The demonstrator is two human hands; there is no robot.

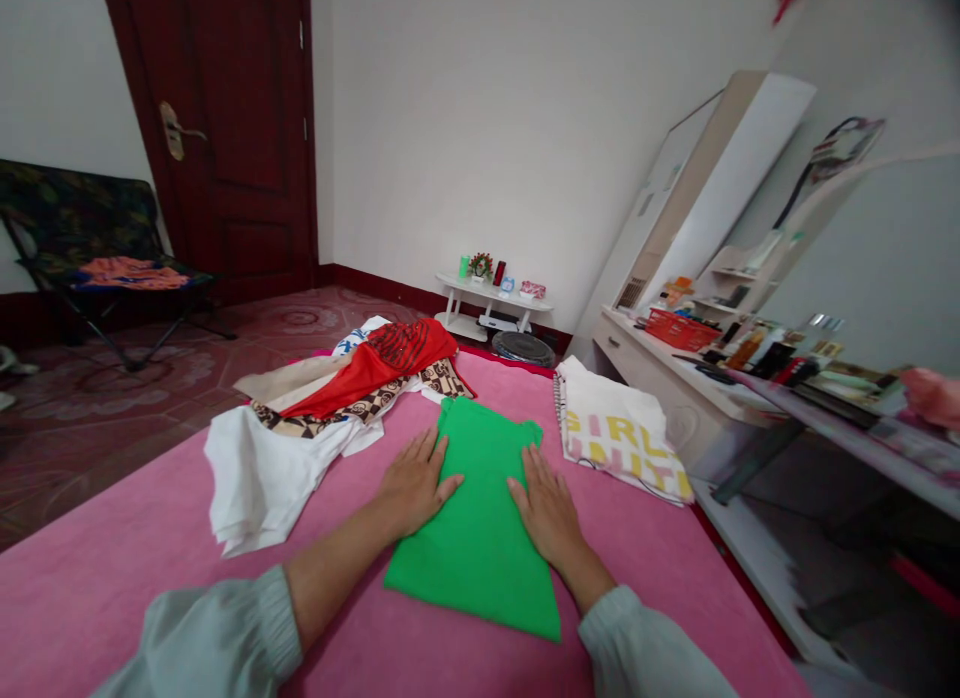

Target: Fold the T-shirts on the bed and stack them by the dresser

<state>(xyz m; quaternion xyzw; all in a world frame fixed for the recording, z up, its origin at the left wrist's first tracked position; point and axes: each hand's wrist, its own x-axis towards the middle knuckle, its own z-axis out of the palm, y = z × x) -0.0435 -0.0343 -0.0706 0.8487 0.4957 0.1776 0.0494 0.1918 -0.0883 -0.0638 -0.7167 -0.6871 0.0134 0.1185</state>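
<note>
A green garment (pixel 484 518), folded into a long panel, lies flat on the pink bed cover (pixel 345 598). My left hand (pixel 414 481) rests flat along its left edge with the fingers stretched out. On the opposite edge, my right hand (pixel 546 503) lies with fingers extended, touching the cloth. Neither hand grips anything. To the right is a folded white garment (pixel 619 428) with yellow and pink lettering. Farther left, a loose pile holds a red garment (pixel 375 368), a brown patterned cloth and a white garment (pixel 259 478).
A dressing table (pixel 675 378) with a red basket (pixel 681 330) and several bottles stands along the right. Beyond the bed is a low white table (pixel 491 296) with small items. At the left, a folding chair (pixel 90 238) holds orange cloth near a dark red door (pixel 217 128).
</note>
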